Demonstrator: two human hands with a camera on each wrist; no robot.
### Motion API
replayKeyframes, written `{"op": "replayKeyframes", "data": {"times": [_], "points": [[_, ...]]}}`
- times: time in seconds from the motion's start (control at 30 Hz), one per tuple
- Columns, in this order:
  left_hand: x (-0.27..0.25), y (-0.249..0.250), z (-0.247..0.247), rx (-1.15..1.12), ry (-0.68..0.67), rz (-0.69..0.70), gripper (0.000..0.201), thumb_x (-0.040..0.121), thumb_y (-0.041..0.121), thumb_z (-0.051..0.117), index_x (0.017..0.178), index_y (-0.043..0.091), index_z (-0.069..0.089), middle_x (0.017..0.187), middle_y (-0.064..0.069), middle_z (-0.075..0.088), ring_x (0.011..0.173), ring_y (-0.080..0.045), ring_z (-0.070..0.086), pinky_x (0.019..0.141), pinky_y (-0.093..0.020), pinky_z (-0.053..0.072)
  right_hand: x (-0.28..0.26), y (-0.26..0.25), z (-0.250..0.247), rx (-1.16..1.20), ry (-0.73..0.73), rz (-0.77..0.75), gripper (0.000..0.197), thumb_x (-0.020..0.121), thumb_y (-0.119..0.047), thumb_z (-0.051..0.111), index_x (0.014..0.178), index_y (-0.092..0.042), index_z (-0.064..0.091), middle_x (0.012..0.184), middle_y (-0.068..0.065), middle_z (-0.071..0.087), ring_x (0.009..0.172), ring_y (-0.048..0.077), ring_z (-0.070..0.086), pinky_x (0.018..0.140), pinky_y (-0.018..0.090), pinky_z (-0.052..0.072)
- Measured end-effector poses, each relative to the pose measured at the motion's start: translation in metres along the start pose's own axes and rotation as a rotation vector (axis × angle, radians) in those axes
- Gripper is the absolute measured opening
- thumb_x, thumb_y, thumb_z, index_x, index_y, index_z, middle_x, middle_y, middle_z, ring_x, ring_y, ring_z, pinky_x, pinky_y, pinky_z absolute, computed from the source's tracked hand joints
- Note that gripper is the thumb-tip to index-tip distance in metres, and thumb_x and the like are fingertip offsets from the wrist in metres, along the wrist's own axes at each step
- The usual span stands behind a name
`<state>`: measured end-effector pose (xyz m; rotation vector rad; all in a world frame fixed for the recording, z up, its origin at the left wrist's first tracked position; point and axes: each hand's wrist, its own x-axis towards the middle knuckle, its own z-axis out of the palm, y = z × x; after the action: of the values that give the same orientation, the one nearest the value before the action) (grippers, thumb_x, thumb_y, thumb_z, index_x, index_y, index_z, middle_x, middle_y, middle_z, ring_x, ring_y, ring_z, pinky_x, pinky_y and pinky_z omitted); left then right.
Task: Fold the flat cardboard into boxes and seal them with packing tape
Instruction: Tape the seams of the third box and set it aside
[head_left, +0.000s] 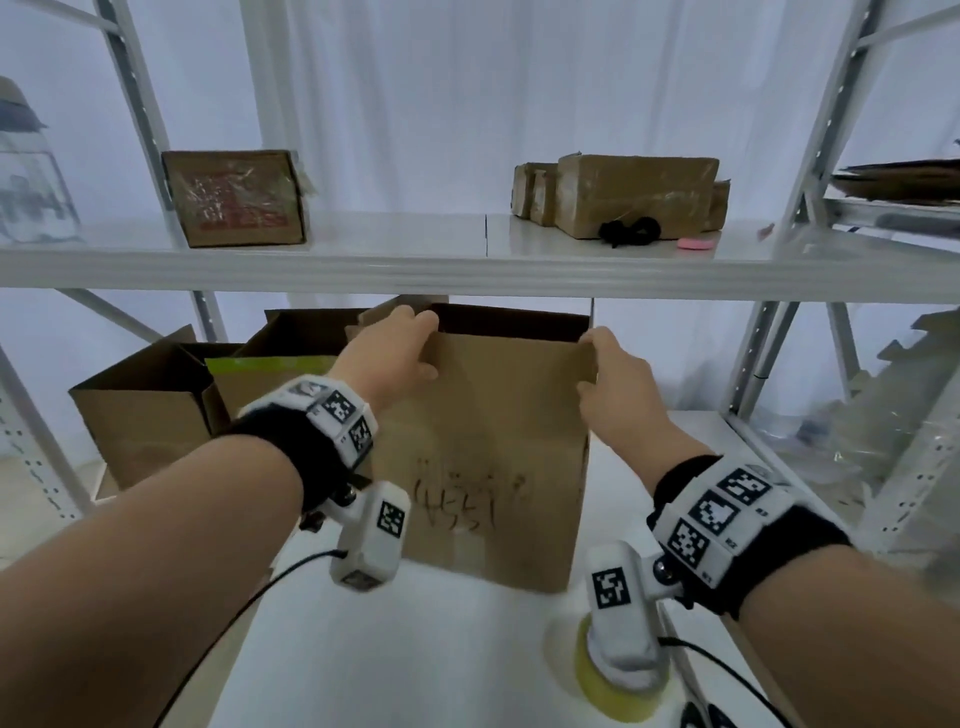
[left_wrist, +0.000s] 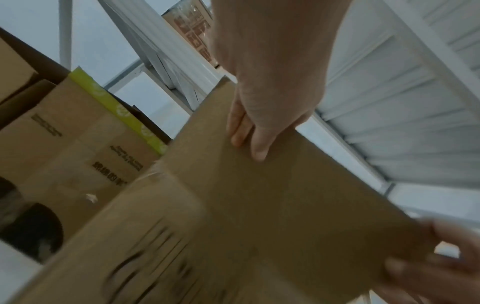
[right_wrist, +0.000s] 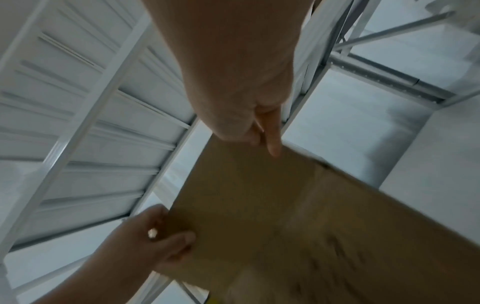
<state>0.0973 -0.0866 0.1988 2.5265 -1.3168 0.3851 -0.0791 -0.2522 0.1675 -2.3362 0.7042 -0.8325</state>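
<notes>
Head view: both hands held one erected cardboard box upright on the white shelf surface, beneath the upper shelf board. The left hand pinched the near wall's top left corner, thumb on the outer face and fingers over the rim; the right hand pinched the top right corner likewise. Wrist views confirmed each grip: the left thumb lay flat on the brown panel, and a right fingertip pressed the opposite corner.

Step judged in hand: squaring or positioning the opened box, its top mouth open and flaps not yet closed. The next move probably called for folding the top flaps inward and reaching back for the yellowish tape roll, which lay close under the right wrist.

Materials: plain brown corrugated board, matte, with dark handwritten marks on the near face and sharp straight edges. Other open boxes, one with a green-edged flap, stood just left of the left hand. Shelving was white painted metal, smooth and ribbed underneath.
</notes>
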Motion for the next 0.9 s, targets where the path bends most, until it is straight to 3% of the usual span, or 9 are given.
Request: {"op": "replayKeyframes", "data": {"times": [0.07, 0.17, 0.27, 0.37, 0.57, 0.63, 0.73, 0.8, 0.9], "points": [[-0.006, 0.005, 0.023, -0.019, 0.088, 0.012, 0.013, 0.093, 0.007, 0.050, 0.095, 0.017, 0.043, 0.098, -0.004, 0.046, 0.077, -0.022, 0.055, 0.070, -0.034, 0.049, 0.003, 0.007, 0.014, 0.000, 0.079, 0.025, 0.037, 0.083, 0.015, 0.038, 0.106, -0.012, 0.045, 0.077, 0.000, 0.047, 0.069, 0.016, 0.046, 0.055, 0.028, 0.040], [-0.014, 0.006, 0.061, -0.066, 0.118, -0.041, 0.020, 0.094, -0.001, 0.042, 0.090, 0.017, 0.037, 0.093, -0.005, 0.041, 0.065, -0.024, 0.051, 0.060, -0.035, 0.049, 0.002, 0.027, 0.040, 0.020, 0.080, 0.026, 0.028, 0.090, 0.010, 0.042, 0.103, -0.014, 0.050, 0.081, -0.003, 0.052, 0.077, 0.018, 0.051, 0.057, 0.019, 0.037], [-0.009, -0.008, 0.082, -0.086, 0.129, -0.089, 0.017, 0.093, -0.003, 0.043, 0.092, 0.014, 0.042, 0.092, -0.006, 0.040, 0.061, -0.026, 0.051, 0.060, -0.039, 0.051, 0.011, 0.037, 0.059, -0.048, 0.038, -0.034, 0.034, 0.095, 0.005, 0.043, 0.119, -0.009, 0.061, 0.101, 0.003, 0.061, 0.095, 0.019, 0.057, 0.081, 0.020, 0.043], [-0.001, -0.012, 0.097, -0.102, 0.106, -0.083, 0.015, 0.092, -0.001, 0.046, 0.093, 0.014, 0.044, 0.096, -0.005, 0.040, 0.061, -0.023, 0.051, 0.063, -0.037, 0.053, 0.029, 0.049, 0.071, -0.030, 0.010, 0.003, 0.042, 0.094, 0.007, 0.041, 0.129, -0.008, 0.060, 0.125, 0.011, 0.062, 0.117, 0.026, 0.055, 0.100, 0.027, 0.038], [0.016, -0.013, 0.135, -0.195, 0.110, -0.066, 0.018, 0.095, -0.001, 0.040, 0.105, 0.011, 0.050, 0.101, -0.008, 0.055, 0.082, -0.026, 0.057, 0.070, -0.036, 0.049, 0.060, 0.087, 0.090, -0.002, -0.009, 0.012, 0.050, 0.090, 0.012, 0.040, 0.128, -0.011, 0.062, 0.129, 0.011, 0.060, 0.125, 0.026, 0.051, 0.092, 0.009, 0.024], [0.021, -0.016, 0.144, -0.209, 0.109, -0.078, 0.022, 0.095, 0.000, 0.040, 0.111, 0.012, 0.049, 0.105, -0.008, 0.057, 0.090, -0.027, 0.059, 0.072, -0.034, 0.046, 0.066, 0.093, 0.095, -0.022, -0.044, 0.004, 0.052, 0.090, 0.013, 0.037, 0.130, -0.011, 0.061, 0.131, 0.013, 0.058, 0.126, 0.027, 0.050, 0.095, 0.011, 0.025], [0.035, -0.021, 0.153, -0.205, 0.059, -0.094, 0.019, 0.097, 0.004, 0.042, 0.114, 0.012, 0.045, 0.110, -0.008, 0.054, 0.089, -0.024, 0.054, 0.072, -0.032, 0.043, 0.081, 0.098, 0.106, -0.036, -0.094, 0.050, 0.049, 0.093, 0.008, 0.039, 0.137, -0.010, 0.054, 0.134, 0.014, 0.056, 0.124, 0.030, 0.052, 0.105, 0.027, 0.036], [0.046, -0.026, 0.158, -0.192, 0.022, -0.106, 0.015, 0.096, 0.004, 0.045, 0.106, 0.014, 0.040, 0.107, -0.010, 0.050, 0.085, -0.023, 0.051, 0.070, -0.033, 0.042, 0.090, 0.095, 0.112, -0.067, -0.172, 0.100, 0.043, 0.097, -0.004, 0.047, 0.140, -0.008, 0.048, 0.138, 0.015, 0.053, 0.126, 0.031, 0.050, 0.107, 0.033, 0.036], [0.053, -0.036, 0.169, -0.119, -0.070, -0.180, 0.026, 0.091, -0.002, 0.047, 0.097, 0.018, 0.032, 0.100, -0.009, 0.048, 0.078, -0.024, 0.052, 0.070, -0.037, 0.049, 0.095, 0.094, 0.123, -0.189, -0.375, 0.153, 0.048, 0.101, -0.031, 0.049, 0.142, -0.006, 0.045, 0.143, 0.013, 0.048, 0.131, 0.027, 0.044, 0.106, 0.029, 0.032]]}}
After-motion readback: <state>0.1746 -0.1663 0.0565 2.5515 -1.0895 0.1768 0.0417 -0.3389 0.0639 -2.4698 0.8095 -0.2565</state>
